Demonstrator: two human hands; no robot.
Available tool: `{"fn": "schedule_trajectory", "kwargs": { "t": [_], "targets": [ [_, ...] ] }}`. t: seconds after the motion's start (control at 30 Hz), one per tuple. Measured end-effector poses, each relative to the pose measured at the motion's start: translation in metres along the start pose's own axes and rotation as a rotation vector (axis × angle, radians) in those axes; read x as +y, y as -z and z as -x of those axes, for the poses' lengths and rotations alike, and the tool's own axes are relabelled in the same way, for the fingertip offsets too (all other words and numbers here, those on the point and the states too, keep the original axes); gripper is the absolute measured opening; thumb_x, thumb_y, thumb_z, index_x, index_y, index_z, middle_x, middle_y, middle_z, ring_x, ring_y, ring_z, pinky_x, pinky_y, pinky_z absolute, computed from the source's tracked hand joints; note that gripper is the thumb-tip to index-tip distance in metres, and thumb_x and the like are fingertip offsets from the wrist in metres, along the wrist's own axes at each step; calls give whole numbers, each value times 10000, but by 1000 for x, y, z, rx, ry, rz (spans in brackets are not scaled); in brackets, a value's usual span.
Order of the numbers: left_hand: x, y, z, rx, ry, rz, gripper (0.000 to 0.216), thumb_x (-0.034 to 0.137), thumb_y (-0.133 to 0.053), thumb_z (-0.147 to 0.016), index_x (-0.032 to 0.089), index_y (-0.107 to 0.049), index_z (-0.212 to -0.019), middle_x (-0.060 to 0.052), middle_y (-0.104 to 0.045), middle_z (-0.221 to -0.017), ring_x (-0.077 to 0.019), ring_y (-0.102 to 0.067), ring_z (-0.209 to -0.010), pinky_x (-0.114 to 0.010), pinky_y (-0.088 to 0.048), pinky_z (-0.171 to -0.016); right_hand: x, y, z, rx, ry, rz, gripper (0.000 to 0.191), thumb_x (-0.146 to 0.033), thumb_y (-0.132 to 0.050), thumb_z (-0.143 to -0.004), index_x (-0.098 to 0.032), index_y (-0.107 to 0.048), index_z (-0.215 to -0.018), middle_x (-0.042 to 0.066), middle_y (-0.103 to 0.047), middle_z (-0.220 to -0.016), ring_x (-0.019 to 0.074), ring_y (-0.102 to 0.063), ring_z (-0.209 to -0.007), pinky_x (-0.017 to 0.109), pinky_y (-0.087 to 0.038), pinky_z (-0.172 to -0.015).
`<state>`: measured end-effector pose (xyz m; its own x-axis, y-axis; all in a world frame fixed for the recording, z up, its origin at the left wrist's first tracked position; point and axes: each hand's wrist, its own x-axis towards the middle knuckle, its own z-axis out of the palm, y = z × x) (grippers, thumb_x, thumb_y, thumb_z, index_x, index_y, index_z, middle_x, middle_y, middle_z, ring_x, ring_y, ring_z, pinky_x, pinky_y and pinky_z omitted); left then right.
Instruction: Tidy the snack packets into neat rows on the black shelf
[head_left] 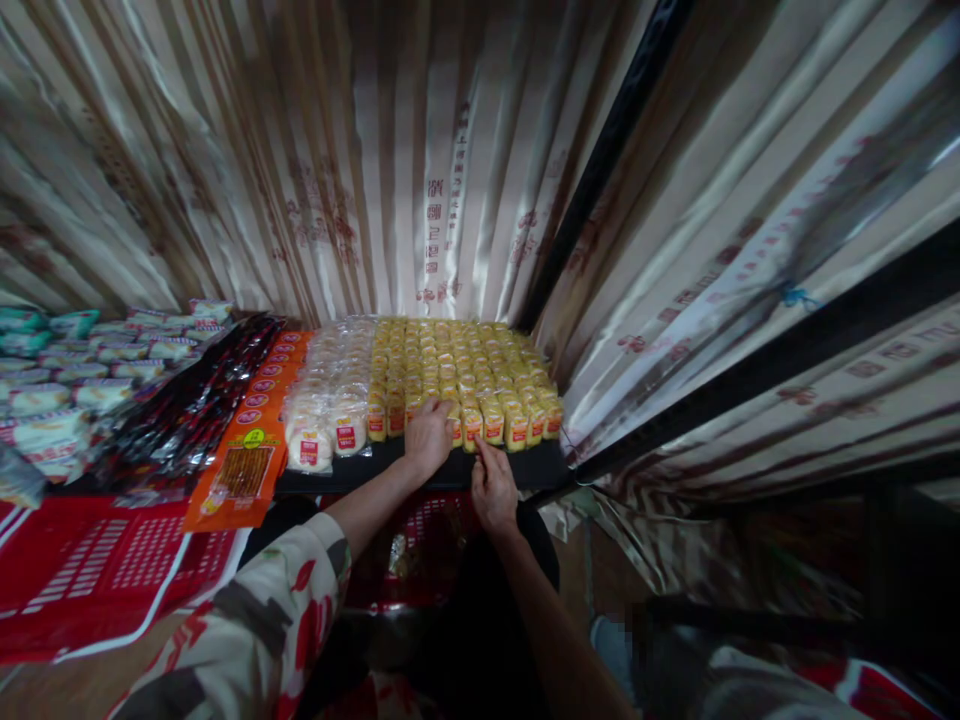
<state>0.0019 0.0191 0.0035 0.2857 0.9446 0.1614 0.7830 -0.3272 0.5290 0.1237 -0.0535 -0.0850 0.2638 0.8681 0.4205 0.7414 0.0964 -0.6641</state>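
Observation:
Rows of small yellow wrapped cakes [491, 425] with red-and-white labels stand packed together on a black shelf [532, 468]. My left hand [427, 440] is closed at the front of these rows, its curled fingers against a yellow wrapped cake and partly hiding it. Just to the right and lower, my right hand [493, 488] has its fingers bent together, the tips touching the lower front of a yellow packet. Whether anything sits between those right fingertips is hidden. Left of the yellow rows are white round wrapped buns [349, 435] in clear film.
Orange snack packs [251, 445], dark shiny packets [199, 400] and white-and-blue packets [105, 393] lie further left. A red plastic basket [97, 560] is below. Pale printed curtains [442, 150] hang behind; black metal bars [765, 350] slant across the right.

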Motion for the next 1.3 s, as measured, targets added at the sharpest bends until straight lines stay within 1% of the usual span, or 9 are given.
{"fn": "schedule_trajectory", "kwargs": {
  "t": [0.17, 0.3, 0.47, 0.6, 0.73, 0.87, 1.0, 1.13, 1.3],
  "targets": [
    [0, -8, -2, -5, -11, 35, 327, 169, -444, -855, 185, -554, -1163, -92, -532, -1133, -198, -556, -982, -277, -437, -865, 0, 0, -1, 3, -2, 19, 463, -184, -329, -851, -204, -482, -1288, 101, -555, -1029, 199, -524, -975, 365, -442, -897],
    [-1, -14, 0, 29, -22, 63, 354, 166, -431, -861, 186, -508, -1206, -103, -486, -1186, -207, -540, -1024, -295, -439, -880, 0, 0, 0, -10, 34, 27, 469, -177, -326, -852, -192, -476, -1296, 107, -552, -1028, 198, -523, -977, 354, -441, -895],
    [-6, -20, 7, 96, -42, 153, 434, 104, -440, -828, 187, -412, -1254, -117, -425, -1220, -217, -500, -1096, -340, -440, -916, -1, -3, 2, 28, 51, 65, 477, -159, -324, -848, -201, -466, -1301, 99, -554, -1003, 194, -525, -951, 354, -452, -872],
    [-14, -27, 18, 200, -75, 321, 443, 70, -426, -810, 176, -369, -1236, -119, -398, -1207, -164, -560, -959, -347, -492, -855, -3, -5, 3, 62, 57, 108, 473, -144, -339, -838, -192, -474, -1289, 95, -559, -990, 194, -523, -954, 358, -457, -865],
    [-22, -31, 27, 239, -96, 425, 378, 90, -431, -821, 183, -397, -1186, -100, -379, -1191, -98, -578, -807, -298, -529, -777, -4, -6, 2, 67, 62, 136, 474, -139, -351, -831, -194, -473, -1286, 93, -564, -991, 195, -524, -964, 348, -458, -862],
    [-25, -31, 27, 199, -93, 353, 328, 91, -433, -827, 190, -447, -1140, -87, -398, -1184, -103, -583, -823, -305, -515, -823, -5, -6, 2, 80, 70, 147, 473, -139, -345, -832, -194, -474, -1284, 95, -569, -1000, 196, -526, -975, 342, -453, -868],
    [-25, -32, 27, 109, -97, 240, 380, 82, -436, -828, 193, -423, -1191, -83, -446, -1183, -132, -586, -900, -315, -479, -892, -6, -6, 2, 80, 53, 149, 468, -151, -346, -833, -195, -478, -1280, 93, -573, -1010, 192, -531, -967, 331, -451, -862],
    [-23, -37, 27, 72, -68, 138, 396, 106, -439, -841, 212, -404, -1221, -77, -458, -1177, -153, -575, -964, -297, -481, -874, -6, -5, 2, 70, 50, 155, 480, -153, -346, -826, -200, -467, -1288, 91, -571, -1015, 192, -529, -966, 327, -448, -858],
    [-24, -46, 25, 66, -104, 46, 373, 145, -425, -864, 210, -401, -1230, -76, -472, -1160, -172, -546, -1040, -282, -484, -863, -6, -6, 1, 45, 37, 205, 495, -164, -357, -816, -207, -451, -1299, 88, -566, -1009, 197, -526, -948, 325, -450, -840]
  ]
}}
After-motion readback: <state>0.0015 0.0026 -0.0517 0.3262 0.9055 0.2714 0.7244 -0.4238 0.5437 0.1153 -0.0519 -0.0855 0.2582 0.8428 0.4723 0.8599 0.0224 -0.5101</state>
